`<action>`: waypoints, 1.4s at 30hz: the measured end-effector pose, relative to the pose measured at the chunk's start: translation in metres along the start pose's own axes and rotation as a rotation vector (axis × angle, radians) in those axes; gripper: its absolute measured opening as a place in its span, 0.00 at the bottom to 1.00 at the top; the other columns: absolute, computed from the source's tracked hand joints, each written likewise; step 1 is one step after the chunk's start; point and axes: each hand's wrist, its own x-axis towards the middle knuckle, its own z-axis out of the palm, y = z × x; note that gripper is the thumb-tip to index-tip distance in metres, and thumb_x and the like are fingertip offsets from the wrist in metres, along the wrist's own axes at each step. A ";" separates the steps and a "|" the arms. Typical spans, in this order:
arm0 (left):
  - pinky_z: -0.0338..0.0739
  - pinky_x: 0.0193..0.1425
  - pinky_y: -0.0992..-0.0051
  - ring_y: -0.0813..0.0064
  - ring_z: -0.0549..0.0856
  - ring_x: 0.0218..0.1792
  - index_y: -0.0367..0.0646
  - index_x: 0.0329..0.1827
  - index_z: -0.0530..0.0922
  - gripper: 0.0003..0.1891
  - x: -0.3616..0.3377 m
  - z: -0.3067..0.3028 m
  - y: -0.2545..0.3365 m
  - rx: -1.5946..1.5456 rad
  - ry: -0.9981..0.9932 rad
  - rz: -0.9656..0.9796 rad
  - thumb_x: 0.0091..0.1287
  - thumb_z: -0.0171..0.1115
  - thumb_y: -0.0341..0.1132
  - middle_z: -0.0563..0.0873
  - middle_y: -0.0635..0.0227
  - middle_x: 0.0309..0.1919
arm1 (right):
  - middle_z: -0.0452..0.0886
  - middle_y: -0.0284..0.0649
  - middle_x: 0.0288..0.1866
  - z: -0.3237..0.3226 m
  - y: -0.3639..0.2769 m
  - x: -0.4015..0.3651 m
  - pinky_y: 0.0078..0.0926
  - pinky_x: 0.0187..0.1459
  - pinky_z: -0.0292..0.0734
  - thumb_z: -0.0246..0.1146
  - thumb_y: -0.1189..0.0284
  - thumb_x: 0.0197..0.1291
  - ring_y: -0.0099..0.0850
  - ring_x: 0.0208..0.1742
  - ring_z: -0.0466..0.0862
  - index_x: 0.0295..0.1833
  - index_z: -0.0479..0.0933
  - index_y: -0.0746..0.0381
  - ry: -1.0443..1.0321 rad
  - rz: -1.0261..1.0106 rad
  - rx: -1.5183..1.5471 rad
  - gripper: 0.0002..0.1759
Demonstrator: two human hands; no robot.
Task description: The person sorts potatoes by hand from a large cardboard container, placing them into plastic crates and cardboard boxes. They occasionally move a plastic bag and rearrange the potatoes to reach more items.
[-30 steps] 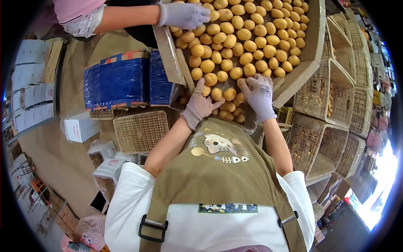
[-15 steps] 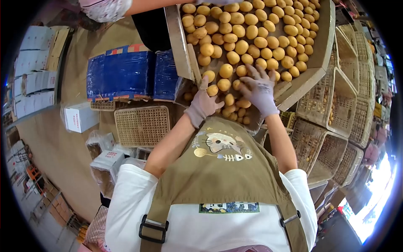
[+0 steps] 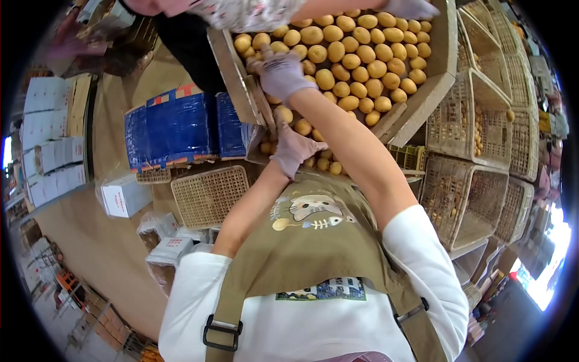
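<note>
Many round yellow-brown potatoes (image 3: 347, 89) lie spread in a wooden sorting tray (image 3: 443, 78). My left hand (image 3: 291, 149), in a pale glove, is at the front opening by the inner left edge. Its fingers are apart, close beside a potato (image 3: 283, 114), and nothing is in it. My right hand (image 3: 282, 73), gloved too, reaches across over the potatoes near the left side. Its fingers are spread palm down on or just above them; what lies under the palm is hidden. More potatoes (image 3: 324, 164) sit below the opening, partly covered by my left hand.
Another person's gloved hand (image 3: 412, 8) and floral sleeve (image 3: 247, 13) reach over the far side of the tray. Plastic crates (image 3: 467, 199) are stacked at the right. On the left are a blue wrapped stack (image 3: 172, 130), an overturned crate (image 3: 210, 196) and white boxes (image 3: 125, 196).
My right hand has swung left across the tray from the front right of the potatoes. My left hand stays near the opening. The other person's arm has come further over the tray.
</note>
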 end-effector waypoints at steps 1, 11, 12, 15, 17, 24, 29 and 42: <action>0.47 0.83 0.44 0.53 0.54 0.82 0.53 0.83 0.53 0.54 0.006 -0.010 0.009 -0.167 0.048 -0.092 0.61 0.51 0.80 0.54 0.66 0.83 | 0.75 0.43 0.67 -0.025 -0.011 0.009 0.40 0.56 0.73 0.59 0.67 0.69 0.38 0.62 0.83 0.63 0.80 0.44 -0.263 0.043 -0.045 0.19; 0.42 0.75 0.22 0.54 0.50 0.83 0.60 0.85 0.50 0.51 0.015 -0.028 0.010 0.577 -0.303 0.262 0.64 0.44 0.80 0.52 0.72 0.85 | 0.81 0.45 0.56 -0.062 0.063 -0.166 0.34 0.50 0.82 0.71 0.79 0.53 0.39 0.49 0.85 0.64 0.82 0.55 0.533 0.132 0.627 0.29; 0.43 0.75 0.22 0.53 0.50 0.83 0.59 0.85 0.50 0.52 0.011 -0.024 0.008 0.386 -0.171 0.176 0.64 0.43 0.80 0.52 0.71 0.84 | 0.81 0.46 0.55 -0.056 0.076 -0.214 0.34 0.52 0.81 0.70 0.82 0.53 0.39 0.52 0.84 0.63 0.82 0.59 0.594 0.199 0.619 0.28; 0.45 0.74 0.21 0.52 0.49 0.83 0.58 0.85 0.51 0.53 -0.001 0.001 0.002 0.169 0.042 0.096 0.63 0.43 0.81 0.53 0.70 0.84 | 0.80 0.49 0.58 -0.032 0.116 -0.347 0.39 0.54 0.81 0.68 0.82 0.55 0.46 0.54 0.84 0.63 0.81 0.60 0.426 0.449 0.408 0.27; 0.45 0.74 0.21 0.52 0.49 0.83 0.57 0.85 0.52 0.54 -0.004 0.008 -0.001 0.151 0.090 0.086 0.62 0.43 0.82 0.53 0.69 0.84 | 0.81 0.48 0.59 -0.016 0.124 -0.413 0.48 0.63 0.74 0.66 0.76 0.59 0.50 0.61 0.80 0.62 0.82 0.55 -0.160 0.851 0.074 0.23; 0.45 0.75 0.23 0.53 0.51 0.83 0.58 0.85 0.52 0.50 0.012 -0.031 0.012 0.473 -0.142 0.129 0.66 0.40 0.80 0.53 0.69 0.84 | 0.82 0.43 0.58 -0.053 0.084 -0.271 0.47 0.68 0.70 0.68 0.77 0.55 0.46 0.64 0.78 0.60 0.82 0.59 0.470 0.311 0.259 0.24; 0.58 0.73 0.40 0.62 0.64 0.76 0.54 0.78 0.62 0.40 0.000 -0.035 0.017 0.497 0.056 0.035 0.72 0.46 0.71 0.67 0.71 0.78 | 0.77 0.48 0.67 -0.020 0.090 -0.205 0.52 0.73 0.62 0.68 0.62 0.60 0.50 0.70 0.75 0.67 0.78 0.54 0.134 0.190 0.191 0.29; 0.44 0.78 0.28 0.46 0.56 0.81 0.59 0.82 0.57 0.48 -0.005 -0.014 0.014 0.184 0.031 -0.013 0.65 0.46 0.78 0.59 0.64 0.82 | 0.58 0.46 0.84 0.001 0.097 -0.180 0.71 0.74 0.49 0.68 0.48 0.57 0.60 0.83 0.54 0.69 0.78 0.35 -0.120 0.260 0.032 0.31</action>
